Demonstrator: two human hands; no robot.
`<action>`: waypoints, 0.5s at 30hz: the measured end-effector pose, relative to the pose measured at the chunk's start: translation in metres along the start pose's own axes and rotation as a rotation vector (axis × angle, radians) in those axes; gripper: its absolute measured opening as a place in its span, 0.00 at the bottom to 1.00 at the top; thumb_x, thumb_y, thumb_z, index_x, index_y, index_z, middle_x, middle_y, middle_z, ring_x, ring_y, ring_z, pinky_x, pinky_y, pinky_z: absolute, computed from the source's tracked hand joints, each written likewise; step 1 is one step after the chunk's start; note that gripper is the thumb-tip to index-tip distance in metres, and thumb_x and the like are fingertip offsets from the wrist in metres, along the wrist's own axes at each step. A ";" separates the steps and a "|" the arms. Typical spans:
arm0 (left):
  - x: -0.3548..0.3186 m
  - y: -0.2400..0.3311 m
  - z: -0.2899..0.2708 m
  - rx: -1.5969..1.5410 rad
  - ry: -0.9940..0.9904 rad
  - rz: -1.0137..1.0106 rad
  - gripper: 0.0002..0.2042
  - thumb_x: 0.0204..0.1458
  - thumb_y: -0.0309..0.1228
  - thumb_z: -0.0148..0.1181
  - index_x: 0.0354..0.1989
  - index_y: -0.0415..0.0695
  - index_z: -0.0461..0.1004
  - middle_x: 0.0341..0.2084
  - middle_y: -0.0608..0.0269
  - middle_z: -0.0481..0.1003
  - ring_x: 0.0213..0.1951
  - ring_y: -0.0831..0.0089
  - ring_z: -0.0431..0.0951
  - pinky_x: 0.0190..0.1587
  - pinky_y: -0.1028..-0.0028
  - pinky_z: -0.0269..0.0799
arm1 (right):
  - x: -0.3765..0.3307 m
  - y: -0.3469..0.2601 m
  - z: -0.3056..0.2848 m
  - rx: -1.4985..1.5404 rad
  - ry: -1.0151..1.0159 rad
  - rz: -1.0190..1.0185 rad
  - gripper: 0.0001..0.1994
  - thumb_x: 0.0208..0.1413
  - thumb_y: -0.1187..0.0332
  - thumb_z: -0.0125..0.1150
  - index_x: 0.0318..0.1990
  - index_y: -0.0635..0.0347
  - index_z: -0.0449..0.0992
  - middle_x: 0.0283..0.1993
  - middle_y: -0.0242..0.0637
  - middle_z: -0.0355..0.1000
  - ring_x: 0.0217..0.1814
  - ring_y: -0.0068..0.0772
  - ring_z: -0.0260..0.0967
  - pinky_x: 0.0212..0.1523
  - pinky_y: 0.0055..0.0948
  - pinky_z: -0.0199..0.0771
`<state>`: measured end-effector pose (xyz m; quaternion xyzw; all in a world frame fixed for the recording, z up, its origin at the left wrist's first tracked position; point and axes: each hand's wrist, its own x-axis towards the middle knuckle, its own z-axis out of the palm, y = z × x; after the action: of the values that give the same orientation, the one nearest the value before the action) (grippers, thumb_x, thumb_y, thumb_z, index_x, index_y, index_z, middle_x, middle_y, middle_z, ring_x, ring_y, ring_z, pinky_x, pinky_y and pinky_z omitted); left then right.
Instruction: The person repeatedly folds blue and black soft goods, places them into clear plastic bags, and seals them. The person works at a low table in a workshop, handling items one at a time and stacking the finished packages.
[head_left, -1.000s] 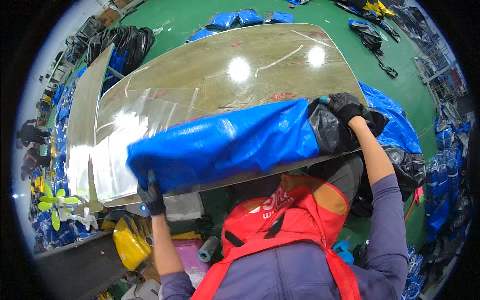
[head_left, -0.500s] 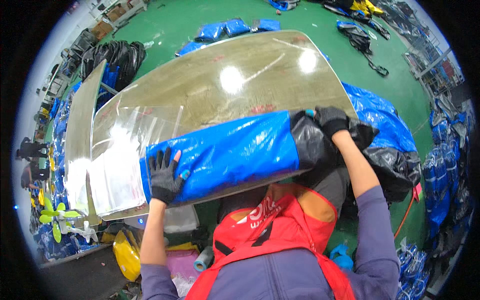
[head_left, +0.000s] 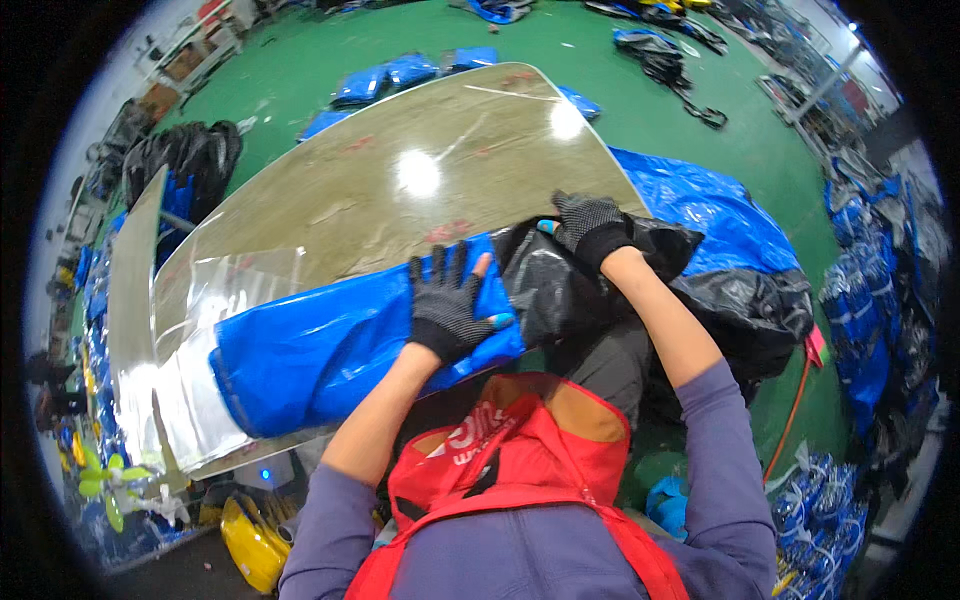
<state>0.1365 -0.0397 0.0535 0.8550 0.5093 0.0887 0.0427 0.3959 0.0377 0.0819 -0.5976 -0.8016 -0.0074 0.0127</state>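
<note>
A folded blue tarp [head_left: 330, 335] with a black section [head_left: 545, 285] at its right end lies along the near side of a glossy table top [head_left: 350, 180]. Gloved in dark grey, my left hand [head_left: 447, 305] rests flat on the blue part, fingers spread, beside the black join. My right hand [head_left: 588, 228], in a matching glove, has its fingers bent at the upper edge of the black section and grips it. Bunched black material [head_left: 750, 310] and a blue sheet [head_left: 700, 205] trail off the table's right side. Clear plastic film [head_left: 225, 285] lies at the tarp's left.
A second panel [head_left: 135, 310] stands at the table's left, near a small green fan [head_left: 112, 480]. Blue packets [head_left: 410, 70] lie on the green floor beyond. Stacked blue bundles [head_left: 870, 320] line the right side. A yellow bag [head_left: 252, 540] sits below the table at left.
My left hand has slid right along the tarp, from near its left end to beside the black section. The tarp's left end now looks more rumpled. The whole view has shifted.
</note>
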 end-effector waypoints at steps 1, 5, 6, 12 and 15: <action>0.001 0.001 0.011 0.023 -0.101 -0.053 0.47 0.43 0.65 0.52 0.69 0.50 0.51 0.68 0.43 0.48 0.69 0.42 0.42 0.64 0.38 0.29 | -0.008 0.008 -0.008 0.022 0.181 -0.172 0.19 0.55 0.49 0.53 0.48 0.48 0.76 0.49 0.44 0.73 0.51 0.48 0.70 0.51 0.45 0.68; -0.001 -0.002 0.022 0.030 -0.019 0.008 0.47 0.42 0.61 0.57 0.68 0.47 0.51 0.67 0.42 0.48 0.69 0.42 0.44 0.65 0.40 0.28 | -0.039 0.051 -0.014 0.287 -0.114 0.179 0.19 0.59 0.51 0.50 0.56 0.39 0.71 0.56 0.41 0.70 0.59 0.45 0.66 0.59 0.44 0.63; 0.005 0.002 0.020 0.041 -0.056 0.036 0.48 0.43 0.60 0.57 0.68 0.42 0.50 0.67 0.40 0.48 0.68 0.42 0.44 0.67 0.44 0.31 | -0.042 0.061 -0.010 0.294 -0.052 0.080 0.19 0.59 0.51 0.49 0.56 0.40 0.71 0.55 0.41 0.71 0.58 0.45 0.67 0.58 0.44 0.64; 0.056 0.056 0.027 -0.221 0.069 0.110 0.51 0.39 0.62 0.60 0.63 0.32 0.52 0.63 0.36 0.53 0.65 0.41 0.51 0.67 0.50 0.40 | -0.072 0.078 0.043 0.165 0.751 0.250 0.29 0.49 0.50 0.63 0.54 0.60 0.71 0.55 0.51 0.66 0.61 0.57 0.58 0.62 0.50 0.54; 0.058 0.062 0.031 -0.248 0.064 0.116 0.52 0.38 0.63 0.60 0.62 0.31 0.54 0.63 0.35 0.53 0.65 0.42 0.51 0.68 0.50 0.40 | -0.104 0.072 0.055 0.898 1.187 0.651 0.41 0.40 0.60 0.75 0.59 0.72 0.61 0.57 0.50 0.65 0.63 0.44 0.58 0.64 0.44 0.55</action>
<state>0.2235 -0.0177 0.0392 0.8680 0.4450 0.1804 0.1268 0.4939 -0.0400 0.0236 -0.6354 -0.3739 0.0034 0.6757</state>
